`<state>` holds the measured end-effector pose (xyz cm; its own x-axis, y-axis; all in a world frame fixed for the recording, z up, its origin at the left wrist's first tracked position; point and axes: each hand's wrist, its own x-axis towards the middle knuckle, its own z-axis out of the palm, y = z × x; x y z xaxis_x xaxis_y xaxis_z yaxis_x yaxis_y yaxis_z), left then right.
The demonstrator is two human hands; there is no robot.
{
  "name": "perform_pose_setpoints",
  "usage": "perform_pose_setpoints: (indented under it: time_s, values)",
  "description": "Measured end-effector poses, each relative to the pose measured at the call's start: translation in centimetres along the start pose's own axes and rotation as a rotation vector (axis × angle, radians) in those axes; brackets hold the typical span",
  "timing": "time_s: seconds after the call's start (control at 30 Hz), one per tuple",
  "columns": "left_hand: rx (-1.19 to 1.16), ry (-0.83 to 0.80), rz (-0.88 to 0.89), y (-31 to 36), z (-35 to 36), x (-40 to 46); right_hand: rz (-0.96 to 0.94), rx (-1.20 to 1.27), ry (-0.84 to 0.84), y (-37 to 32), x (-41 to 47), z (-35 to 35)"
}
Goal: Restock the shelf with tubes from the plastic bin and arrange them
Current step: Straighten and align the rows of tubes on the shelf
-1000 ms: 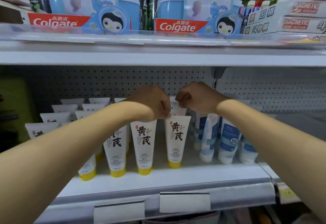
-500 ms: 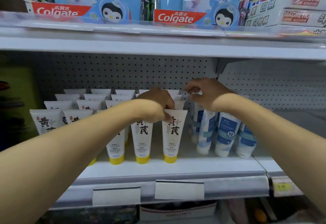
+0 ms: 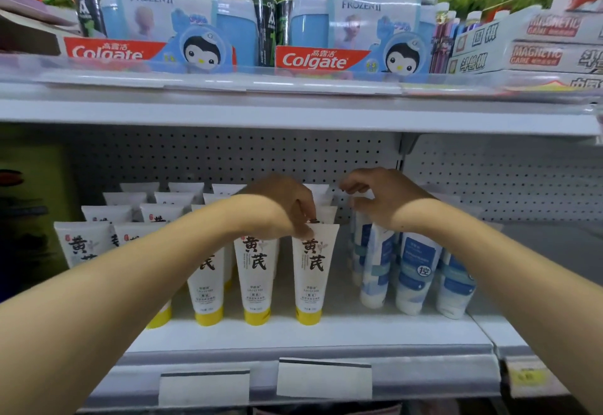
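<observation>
White tubes with yellow caps point(image 3: 256, 280) stand cap-down in rows on the white shelf point(image 3: 359, 331). My left hand point(image 3: 280, 209) pinches the top edge of the front right white tube point(image 3: 314, 271), which stands upright. My right hand point(image 3: 383, 199) hovers just right of it, fingers curled and apart, above the tops of the blue-and-white tubes point(image 3: 414, 274). It holds nothing. My left forearm hides parts of the front-row tubes on the left. The plastic bin is not in view.
The upper shelf point(image 3: 293, 114) hangs low over my hands and carries Colgate gift packs point(image 3: 319, 58) and magnetic game boxes point(image 3: 535, 52). A perforated back panel point(image 3: 228, 156) closes the rear. Blank price tags point(image 3: 323, 382) sit on the front rail. Bare shelf lies right of the blue tubes.
My right hand has left the white tubes, moved right over the blue-and-white tubes and spread its fingers. My left hand stays on the front tube's top.
</observation>
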<state>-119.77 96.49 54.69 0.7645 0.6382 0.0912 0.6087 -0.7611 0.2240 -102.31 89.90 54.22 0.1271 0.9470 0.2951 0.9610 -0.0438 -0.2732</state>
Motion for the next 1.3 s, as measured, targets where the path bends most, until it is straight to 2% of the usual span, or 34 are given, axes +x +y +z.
perform_pose_setpoints:
  time_s: [0.2, 0.43, 0.67, 0.9, 1.0, 1.13, 1.3]
  values:
    - [0.028, 0.083, -0.028, 1.2, -1.3, -0.3, 0.008, -0.027, 0.017, 0.0, -1.0, -0.9]
    - [-0.077, 0.066, 0.062, 2.0, -0.7, -0.1, 0.125, -0.082, 0.040, 0.2, -3.5, -2.7]
    - [-0.088, 0.037, 0.116, 3.3, -0.3, 0.7, 0.250, -0.060, 0.084, 2.2, -6.5, -3.8]
    - [-0.025, 0.094, 0.117, 5.5, 0.4, 1.3, 0.293, -0.107, 0.108, 4.3, -6.9, -4.1]
    - [0.042, 0.098, 0.074, 6.3, 0.8, 2.4, 0.280, -0.170, 0.059, 4.8, -6.1, -4.1]
    - [0.181, 0.101, 0.030, 7.8, 2.6, 4.3, 0.187, -0.405, -0.064, 5.6, -5.2, -3.4]
    - [0.229, 0.077, -0.035, 8.6, 4.5, 5.8, 0.052, -0.411, -0.103, 7.0, -4.6, -2.6]
